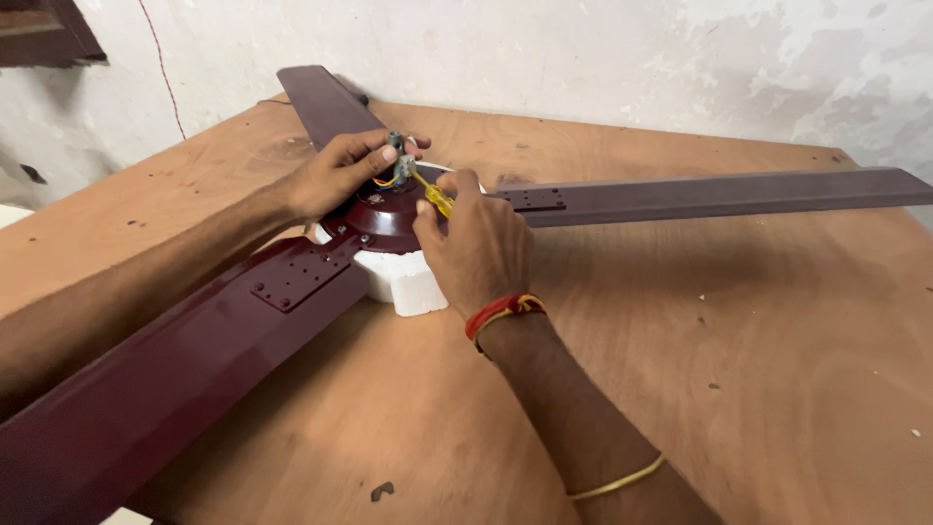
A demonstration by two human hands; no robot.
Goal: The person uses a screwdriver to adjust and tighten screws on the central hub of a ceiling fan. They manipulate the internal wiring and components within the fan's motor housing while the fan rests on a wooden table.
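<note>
A dark maroon ceiling fan lies on a wooden table (739, 321), its motor hub (381, 219) resting on a white foam block (413, 284). Three blades spread out: one toward me at the left (165, 389), one to the right (719, 192), one to the far side (326, 102). My left hand (335, 175) pinches a small grey metal part with coloured wires (398, 160) at the hub's centre. My right hand (478, 243) grips a yellow-handled screwdriver (432, 192), its tip against that part. Red and yellow threads circle my right wrist.
A rough whitewashed wall (583, 58) rises behind the table, with a thin red wire (160, 68) running down it and a dark wooden frame (44, 29) at the top left. Small chips and a dark mark (381, 491) dot the tabletop.
</note>
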